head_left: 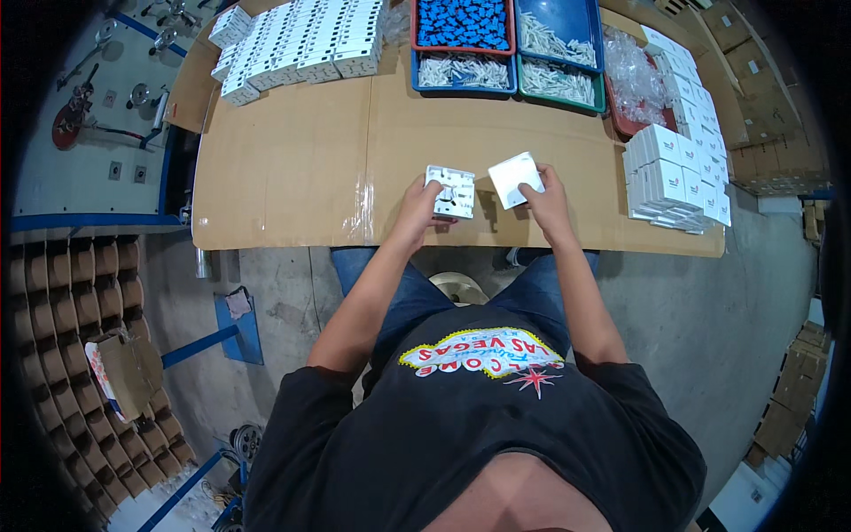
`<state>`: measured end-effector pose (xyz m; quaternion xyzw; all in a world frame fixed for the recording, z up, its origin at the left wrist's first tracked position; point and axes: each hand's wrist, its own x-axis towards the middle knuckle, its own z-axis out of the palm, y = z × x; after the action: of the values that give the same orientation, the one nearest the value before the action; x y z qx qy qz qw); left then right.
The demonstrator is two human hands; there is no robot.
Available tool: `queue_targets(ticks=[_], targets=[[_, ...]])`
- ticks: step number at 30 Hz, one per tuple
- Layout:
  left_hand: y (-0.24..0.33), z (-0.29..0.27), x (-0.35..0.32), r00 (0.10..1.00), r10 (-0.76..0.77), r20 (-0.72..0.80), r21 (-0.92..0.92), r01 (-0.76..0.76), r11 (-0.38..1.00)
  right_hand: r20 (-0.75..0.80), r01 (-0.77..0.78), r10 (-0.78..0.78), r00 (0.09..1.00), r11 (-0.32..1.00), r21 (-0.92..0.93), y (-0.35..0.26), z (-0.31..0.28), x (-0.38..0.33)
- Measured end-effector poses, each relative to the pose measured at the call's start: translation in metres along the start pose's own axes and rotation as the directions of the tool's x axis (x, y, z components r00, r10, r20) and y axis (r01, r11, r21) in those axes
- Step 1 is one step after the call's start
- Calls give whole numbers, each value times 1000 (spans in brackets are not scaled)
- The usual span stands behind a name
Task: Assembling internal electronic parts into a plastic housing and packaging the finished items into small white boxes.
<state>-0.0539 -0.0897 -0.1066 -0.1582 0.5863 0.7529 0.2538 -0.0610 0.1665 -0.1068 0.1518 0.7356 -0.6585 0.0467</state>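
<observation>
My left hand (415, 209) is closed round the edge of a white square plastic housing (457, 190), with moulded detail and small dark parts on its upward face. To its right, my right hand (551, 206) grips a flat white square cover (511, 177), thumb on top and fingers under the edge. The two pieces are tilted and apart, held just above the cardboard-covered table (301, 168) near its front edge. What lies beneath each piece is hidden by the hands.
Rows of white units (306, 40) stand at the back left. A red tray of blue parts (463, 25) and blue trays of small white pieces (465, 73) sit at the back. Stacked white square pieces (669, 177) and a red bin with clear plastic bags (634, 84) are on the right.
</observation>
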Motion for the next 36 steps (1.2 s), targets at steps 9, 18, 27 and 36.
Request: queue_targets(ticks=[9, 18, 27, 36], targets=[[-50, -9, 26, 936, 139, -323, -4, -148, 989, 105, 127, -110, 988, 977, -170, 63, -11, 26], [-83, -11, 22, 901, 369, -228, 201, -327, 923, 24, 396, -482, 876, 689, -607, 37, 5, 7], [-62, 5, -17, 835, 543, -83, 931, -130, 342, 184, 380, -383, 905, 537, -753, 53, -4, -20], [-51, 15, 23, 673, 730, -121, 962, -100, 252, 209, 430, -423, 882, 536, -727, 65, -36, 6]])
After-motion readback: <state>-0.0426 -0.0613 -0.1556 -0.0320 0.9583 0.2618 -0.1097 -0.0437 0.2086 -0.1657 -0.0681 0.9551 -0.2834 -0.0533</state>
